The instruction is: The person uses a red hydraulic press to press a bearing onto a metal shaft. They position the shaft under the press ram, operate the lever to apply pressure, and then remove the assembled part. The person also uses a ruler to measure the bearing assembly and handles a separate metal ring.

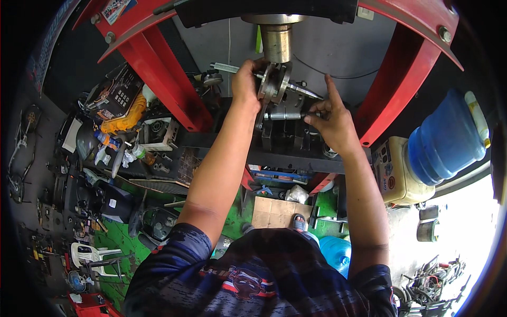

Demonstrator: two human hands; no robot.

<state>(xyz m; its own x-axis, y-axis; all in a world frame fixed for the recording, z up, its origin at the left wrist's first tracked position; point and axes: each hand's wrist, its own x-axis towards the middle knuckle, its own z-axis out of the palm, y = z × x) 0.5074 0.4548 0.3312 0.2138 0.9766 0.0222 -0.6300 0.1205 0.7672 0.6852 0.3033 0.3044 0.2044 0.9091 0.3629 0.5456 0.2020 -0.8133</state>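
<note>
Under the press's steel ram (278, 43), my left hand (246, 89) is closed on a crankshaft (273, 84) with round metal webs. One shaft end sticks out left past that hand. The tapered end points right, toward my right hand (336, 122). My right index finger stretches upward, while the thumb and other fingers close at the right end of a short silvery metal cylinder (285, 115). This cylinder lies level just below the crankshaft, above dark metal blocks (274, 138) on the press bed. My left fingertips are hidden behind the crankshaft.
Red press posts (163, 79) (397, 87) flank my arms. On the left stand a box (113, 94), an orange tool case (127, 117) and bottles. A yellowish jerrycan (398, 171) and a blue water jug (446, 140) stand right. Cardboard (269, 211) lies on the green floor.
</note>
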